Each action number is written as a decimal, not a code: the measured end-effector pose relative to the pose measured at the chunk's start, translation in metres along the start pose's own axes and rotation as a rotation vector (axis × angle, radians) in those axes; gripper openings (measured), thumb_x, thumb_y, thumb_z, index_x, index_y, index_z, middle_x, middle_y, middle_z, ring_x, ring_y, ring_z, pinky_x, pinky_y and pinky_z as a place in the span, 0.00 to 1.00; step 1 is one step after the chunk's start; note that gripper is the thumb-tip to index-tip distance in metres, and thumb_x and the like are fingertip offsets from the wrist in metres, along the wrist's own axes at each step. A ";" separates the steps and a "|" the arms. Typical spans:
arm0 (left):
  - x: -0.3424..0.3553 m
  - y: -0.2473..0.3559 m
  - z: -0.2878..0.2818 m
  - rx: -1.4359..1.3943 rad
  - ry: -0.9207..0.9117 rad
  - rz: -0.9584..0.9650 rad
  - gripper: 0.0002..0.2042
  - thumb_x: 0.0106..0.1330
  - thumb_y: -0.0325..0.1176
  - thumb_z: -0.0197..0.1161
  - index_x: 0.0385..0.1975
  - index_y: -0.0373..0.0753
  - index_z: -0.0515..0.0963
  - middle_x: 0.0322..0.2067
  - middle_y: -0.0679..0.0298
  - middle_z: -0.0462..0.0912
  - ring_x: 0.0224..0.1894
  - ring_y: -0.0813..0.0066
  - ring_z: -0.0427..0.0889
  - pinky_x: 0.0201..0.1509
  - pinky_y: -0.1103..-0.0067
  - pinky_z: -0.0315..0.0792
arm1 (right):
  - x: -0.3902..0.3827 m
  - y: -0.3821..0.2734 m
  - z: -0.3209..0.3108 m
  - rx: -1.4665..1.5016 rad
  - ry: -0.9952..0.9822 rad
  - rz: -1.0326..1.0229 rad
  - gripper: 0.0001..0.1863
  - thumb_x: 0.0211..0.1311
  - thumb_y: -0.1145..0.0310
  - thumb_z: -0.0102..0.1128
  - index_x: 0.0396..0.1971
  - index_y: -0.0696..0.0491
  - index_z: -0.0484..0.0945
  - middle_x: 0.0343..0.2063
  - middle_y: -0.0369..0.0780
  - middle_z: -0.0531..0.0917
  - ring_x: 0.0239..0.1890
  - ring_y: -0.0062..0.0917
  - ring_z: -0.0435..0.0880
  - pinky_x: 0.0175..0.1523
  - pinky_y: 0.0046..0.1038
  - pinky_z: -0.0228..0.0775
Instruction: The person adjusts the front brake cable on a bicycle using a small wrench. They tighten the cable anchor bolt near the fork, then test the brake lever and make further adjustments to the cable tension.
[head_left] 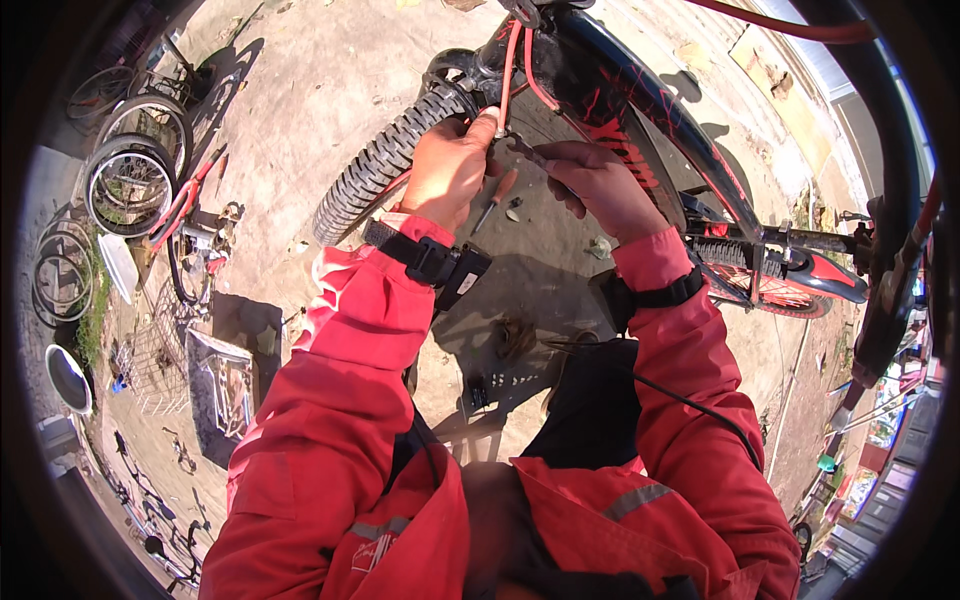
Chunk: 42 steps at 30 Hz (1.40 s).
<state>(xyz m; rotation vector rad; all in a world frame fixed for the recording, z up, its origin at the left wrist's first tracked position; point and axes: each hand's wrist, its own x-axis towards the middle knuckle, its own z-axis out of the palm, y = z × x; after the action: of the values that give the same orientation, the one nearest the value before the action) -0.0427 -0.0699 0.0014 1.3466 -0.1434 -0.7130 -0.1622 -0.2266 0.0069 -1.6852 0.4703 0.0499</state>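
Observation:
A black and red bicycle (640, 85) stands in front of me, its knobby front tyre (378, 158) just left of my hands. My left hand (445, 172) is closed, with thumb and fingers pinching the lower end of a red cable housing (510, 75) beside the fork. Gripped in my right hand (605, 190) is a slim dark metal hand tool (530, 153); its tip meets the cable end close to my left fingertips. The exact contact is too small to make out. Below my hands, a screwdriver (505, 185) with an orange handle lies on the ground.
Loose bicycle wheels (130, 185) and a red frame (185, 200) lie at the left. Nearer are a wire basket (155, 365) and an open box (220, 385) of parts. The rear wheel (770, 290) is at the right. A dark bar (890, 300) crosses the right edge.

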 end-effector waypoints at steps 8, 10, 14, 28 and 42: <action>-0.001 -0.001 0.000 -0.028 0.018 -0.007 0.17 0.74 0.41 0.63 0.39 0.27 0.77 0.29 0.62 0.77 0.22 0.77 0.74 0.21 0.76 0.73 | 0.013 0.047 0.008 0.273 -0.026 -0.057 0.21 0.74 0.69 0.52 0.63 0.61 0.75 0.33 0.38 0.86 0.34 0.20 0.81 0.44 0.24 0.74; -0.001 -0.002 0.001 0.003 0.015 0.010 0.20 0.74 0.47 0.63 0.38 0.30 0.78 0.27 0.65 0.78 0.21 0.79 0.74 0.21 0.79 0.63 | 0.014 0.053 0.009 0.328 -0.036 -0.053 0.22 0.74 0.69 0.53 0.64 0.60 0.74 0.35 0.38 0.86 0.36 0.20 0.81 0.46 0.24 0.74; 0.001 -0.006 0.000 0.017 0.030 0.019 0.19 0.73 0.46 0.64 0.37 0.30 0.78 0.25 0.66 0.77 0.20 0.79 0.74 0.20 0.79 0.64 | 0.019 0.064 0.015 0.402 -0.046 -0.034 0.23 0.74 0.69 0.53 0.65 0.60 0.73 0.38 0.37 0.86 0.39 0.20 0.81 0.49 0.23 0.72; 0.001 -0.004 0.001 -0.038 0.042 -0.001 0.17 0.73 0.40 0.64 0.38 0.27 0.78 0.26 0.61 0.78 0.19 0.76 0.75 0.19 0.76 0.71 | 0.013 0.028 0.021 0.138 -0.002 0.028 0.19 0.71 0.70 0.57 0.59 0.59 0.79 0.31 0.38 0.85 0.25 0.19 0.80 0.34 0.22 0.73; 0.000 -0.003 0.002 0.055 0.039 0.013 0.21 0.73 0.48 0.63 0.34 0.31 0.78 0.21 0.64 0.77 0.18 0.77 0.74 0.20 0.78 0.63 | 0.004 0.001 0.006 -0.148 0.045 -0.231 0.17 0.69 0.69 0.55 0.52 0.62 0.83 0.31 0.38 0.85 0.24 0.18 0.80 0.31 0.22 0.70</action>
<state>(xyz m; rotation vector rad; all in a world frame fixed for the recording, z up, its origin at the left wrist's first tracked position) -0.0449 -0.0713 -0.0003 1.4096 -0.1411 -0.6763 -0.1577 -0.2220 0.0036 -1.8791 0.3090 -0.1252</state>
